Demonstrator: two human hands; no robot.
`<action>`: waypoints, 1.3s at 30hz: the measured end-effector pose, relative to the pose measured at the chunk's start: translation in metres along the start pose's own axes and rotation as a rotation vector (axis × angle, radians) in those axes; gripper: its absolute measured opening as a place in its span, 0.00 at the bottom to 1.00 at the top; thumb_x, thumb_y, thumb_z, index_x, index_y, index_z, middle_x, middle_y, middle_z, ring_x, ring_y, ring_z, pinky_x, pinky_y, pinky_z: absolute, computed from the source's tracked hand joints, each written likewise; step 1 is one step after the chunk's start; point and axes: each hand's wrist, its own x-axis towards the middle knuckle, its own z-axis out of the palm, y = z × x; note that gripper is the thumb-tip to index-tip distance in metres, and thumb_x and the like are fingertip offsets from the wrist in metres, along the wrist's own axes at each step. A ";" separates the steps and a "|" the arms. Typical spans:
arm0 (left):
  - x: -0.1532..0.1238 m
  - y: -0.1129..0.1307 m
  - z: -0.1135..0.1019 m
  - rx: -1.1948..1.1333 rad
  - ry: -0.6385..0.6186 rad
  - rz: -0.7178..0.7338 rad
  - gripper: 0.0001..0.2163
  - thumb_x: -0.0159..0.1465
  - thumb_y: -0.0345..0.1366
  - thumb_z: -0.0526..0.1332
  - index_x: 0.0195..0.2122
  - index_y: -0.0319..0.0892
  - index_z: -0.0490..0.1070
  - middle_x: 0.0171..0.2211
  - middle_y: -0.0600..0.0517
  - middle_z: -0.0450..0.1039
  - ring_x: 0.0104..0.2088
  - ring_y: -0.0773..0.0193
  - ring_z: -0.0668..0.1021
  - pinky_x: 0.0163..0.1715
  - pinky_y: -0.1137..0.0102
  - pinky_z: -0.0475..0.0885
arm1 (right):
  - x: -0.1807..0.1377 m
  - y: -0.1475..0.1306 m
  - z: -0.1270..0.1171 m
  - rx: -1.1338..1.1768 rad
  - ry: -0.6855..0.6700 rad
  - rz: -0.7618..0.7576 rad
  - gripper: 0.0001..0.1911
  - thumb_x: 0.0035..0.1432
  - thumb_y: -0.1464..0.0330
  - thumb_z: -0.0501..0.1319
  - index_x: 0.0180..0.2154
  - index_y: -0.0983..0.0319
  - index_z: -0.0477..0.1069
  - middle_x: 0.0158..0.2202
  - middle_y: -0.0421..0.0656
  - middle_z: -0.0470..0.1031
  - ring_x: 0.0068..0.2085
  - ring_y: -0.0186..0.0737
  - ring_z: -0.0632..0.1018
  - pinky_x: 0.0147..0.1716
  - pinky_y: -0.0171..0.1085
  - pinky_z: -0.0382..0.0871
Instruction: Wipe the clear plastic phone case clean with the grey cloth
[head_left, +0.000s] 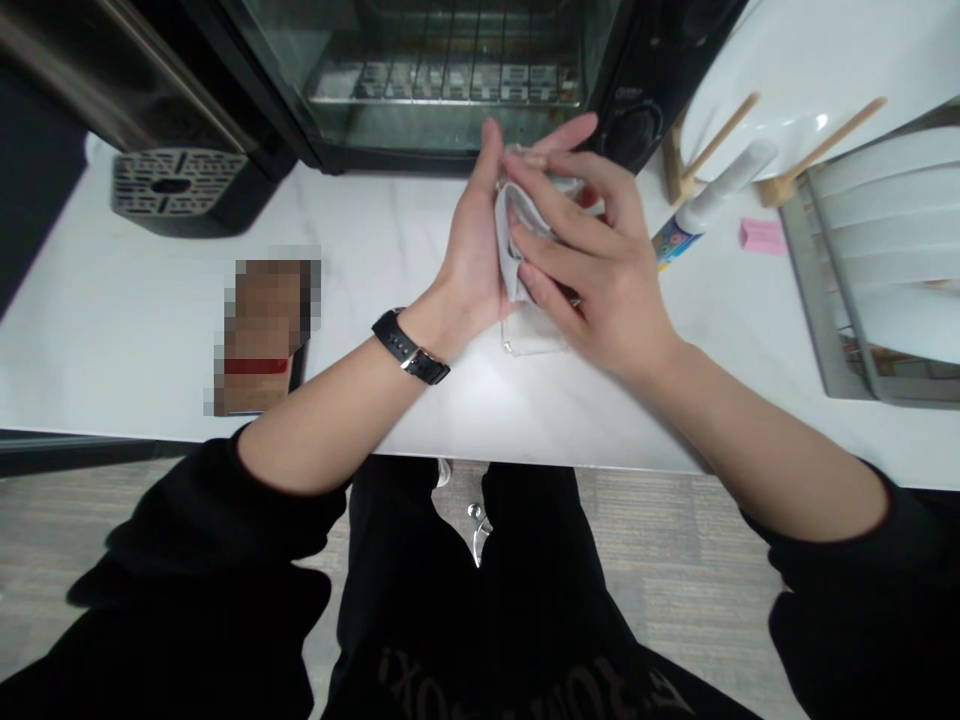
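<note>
Over the white counter, my left hand, with a black watch on its wrist, holds a clear phone case upright by its edge. My right hand presses a small grey cloth against the case from the right, fingers curled over it. The case's lower corner shows below both hands, close to the counter. Most of the case and cloth is hidden by my fingers.
A black toaster oven stands just behind my hands. A black appliance with a round vent is at left, a blurred-out flat object at front left. A white tube, pink note and rack of white plates stand at right.
</note>
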 end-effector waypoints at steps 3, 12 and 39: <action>-0.002 0.008 -0.003 0.026 0.064 0.017 0.33 0.79 0.57 0.36 0.70 0.45 0.67 0.32 0.53 0.75 0.34 0.66 0.81 0.43 0.73 0.78 | -0.001 0.001 0.001 -0.009 -0.036 -0.078 0.20 0.72 0.60 0.59 0.62 0.46 0.77 0.73 0.35 0.69 0.76 0.52 0.68 0.77 0.63 0.64; -0.002 0.032 -0.010 0.059 0.095 0.148 0.36 0.77 0.58 0.28 0.81 0.52 0.46 0.38 0.52 0.77 0.43 0.66 0.85 0.45 0.72 0.79 | 0.000 0.003 -0.002 0.019 0.029 -0.221 0.19 0.70 0.64 0.60 0.58 0.40 0.78 0.68 0.29 0.76 0.70 0.49 0.76 0.70 0.62 0.72; -0.005 -0.001 0.007 -0.051 -0.023 -0.054 0.32 0.80 0.53 0.37 0.57 0.42 0.79 0.42 0.52 0.82 0.61 0.60 0.83 0.57 0.70 0.81 | 0.001 0.001 -0.008 -0.097 0.064 -0.069 0.18 0.75 0.62 0.56 0.57 0.54 0.81 0.73 0.43 0.71 0.70 0.51 0.72 0.70 0.58 0.72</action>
